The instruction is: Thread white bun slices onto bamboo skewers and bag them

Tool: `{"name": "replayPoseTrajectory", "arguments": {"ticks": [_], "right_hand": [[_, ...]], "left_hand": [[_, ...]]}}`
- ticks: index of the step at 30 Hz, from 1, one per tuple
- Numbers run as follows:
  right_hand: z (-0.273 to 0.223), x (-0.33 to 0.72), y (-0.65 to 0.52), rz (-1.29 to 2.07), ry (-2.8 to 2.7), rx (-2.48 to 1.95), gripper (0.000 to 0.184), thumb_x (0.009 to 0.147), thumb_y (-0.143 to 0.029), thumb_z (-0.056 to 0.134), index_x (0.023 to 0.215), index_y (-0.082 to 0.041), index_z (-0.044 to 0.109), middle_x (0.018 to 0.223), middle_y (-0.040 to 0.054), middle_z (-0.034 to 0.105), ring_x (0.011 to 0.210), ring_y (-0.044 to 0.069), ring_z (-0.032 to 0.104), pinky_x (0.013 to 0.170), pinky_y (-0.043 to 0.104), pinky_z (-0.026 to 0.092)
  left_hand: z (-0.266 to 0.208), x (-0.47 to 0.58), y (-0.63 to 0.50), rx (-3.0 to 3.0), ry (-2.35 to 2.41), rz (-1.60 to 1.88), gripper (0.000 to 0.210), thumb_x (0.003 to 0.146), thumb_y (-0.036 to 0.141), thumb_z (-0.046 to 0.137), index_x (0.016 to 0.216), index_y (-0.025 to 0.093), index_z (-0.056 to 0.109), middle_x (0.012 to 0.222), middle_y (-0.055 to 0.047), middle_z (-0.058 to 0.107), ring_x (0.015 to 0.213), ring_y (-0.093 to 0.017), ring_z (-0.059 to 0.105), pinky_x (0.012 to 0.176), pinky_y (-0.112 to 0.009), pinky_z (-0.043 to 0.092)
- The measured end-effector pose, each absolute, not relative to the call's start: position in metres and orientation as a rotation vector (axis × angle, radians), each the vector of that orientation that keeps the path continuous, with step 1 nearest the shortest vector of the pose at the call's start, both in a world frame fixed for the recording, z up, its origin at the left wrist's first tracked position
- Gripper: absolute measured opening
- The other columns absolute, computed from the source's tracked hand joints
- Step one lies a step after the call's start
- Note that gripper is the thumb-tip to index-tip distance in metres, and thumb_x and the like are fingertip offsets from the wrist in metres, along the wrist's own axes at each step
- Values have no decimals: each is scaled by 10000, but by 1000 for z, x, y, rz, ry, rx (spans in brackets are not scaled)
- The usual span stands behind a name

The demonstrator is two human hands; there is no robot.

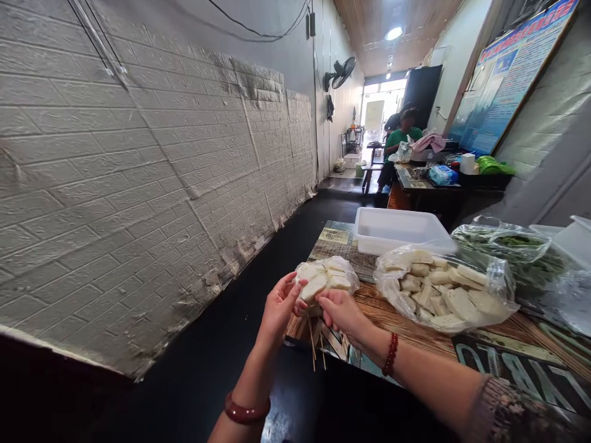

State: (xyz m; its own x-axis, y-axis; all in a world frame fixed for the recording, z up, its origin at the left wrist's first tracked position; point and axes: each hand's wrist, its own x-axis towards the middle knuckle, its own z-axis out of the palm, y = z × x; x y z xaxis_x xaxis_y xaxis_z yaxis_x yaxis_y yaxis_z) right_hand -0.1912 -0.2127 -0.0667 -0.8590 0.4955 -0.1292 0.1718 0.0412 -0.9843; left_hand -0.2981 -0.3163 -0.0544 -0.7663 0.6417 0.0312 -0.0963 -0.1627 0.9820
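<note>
White slice (313, 287) at the fingers (290, 298)

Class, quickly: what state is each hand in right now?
Left hand: closed, holding a white slice.
Right hand: closed, fingertips pinched at the slice's lower edge; what they grip is hidden.

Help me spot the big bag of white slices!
Start at the table. In front of the white tub sits an open clear bag. It's bigger than the small bag by the left hand, and holds white slices, not greens.
</note>
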Motion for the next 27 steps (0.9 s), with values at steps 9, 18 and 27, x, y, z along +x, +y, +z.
{"name": "replayPoseTrajectory", "arguments": {"ticks": [9,18,27], "right_hand": [[-54,-178,-196,1810,-2330,-467,135,781,-131,563,750,-200,674,434,-72,587,343,103,492,391,192,342],[-44,-161,-160,1687,-2351,-476,203,832,-201,601,635,-208,650,504,-36,612,403,113,517,419,209,342],[-66,-176,-203,1913,-2102,-508,159,845,-199,525,728,-172,629,382,-98,429,350,66,341,390,180,230]], "left_hand": [[-87,-292,-313,1097,2222,1865,401,662,235,796,1058,270,745,1196,-83,697,1205,-294,583,1047,-423,433],[-88,-297,-312,1206,2257,1777,331,714,228,751,1042,270,747,1201,-90,700,1180,-292,606,1065,-443,415],[-79,-299,-316,904,2142,1895,356,698,314,765,1032,194,747,907,-63,744,798,-208,688,715,-278,526]]}}
